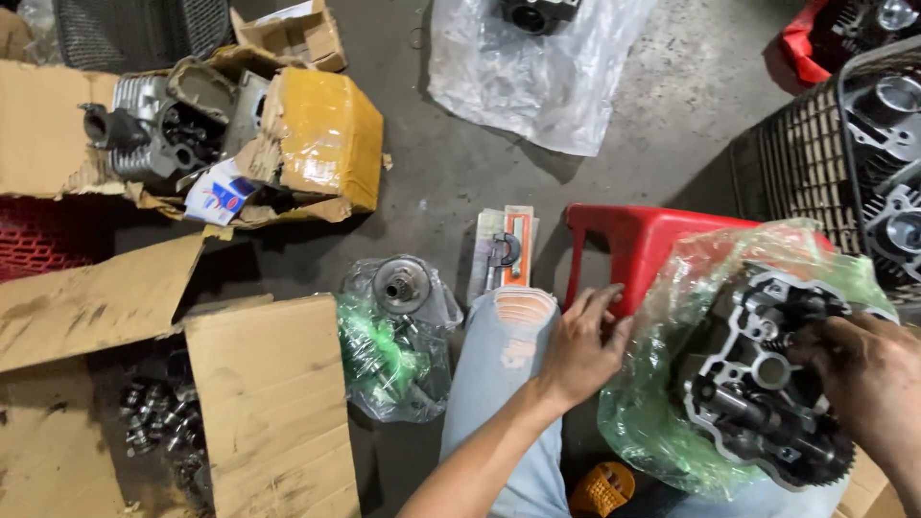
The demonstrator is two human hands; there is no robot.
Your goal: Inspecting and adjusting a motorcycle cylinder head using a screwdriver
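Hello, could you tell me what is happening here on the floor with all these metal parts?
A person sits on the floor with a metal engine cylinder head lying in a green plastic bag on a red plastic stool. The right hand rests on the head's right side, while the left hand holds the bag's edge. Nearby lie another bagged part, a cardboard box of small metal pieces, and a crate with more heads.

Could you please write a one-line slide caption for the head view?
Left hand steadies a green plastic bag while the right hand grips the engine cylinder head inside it.
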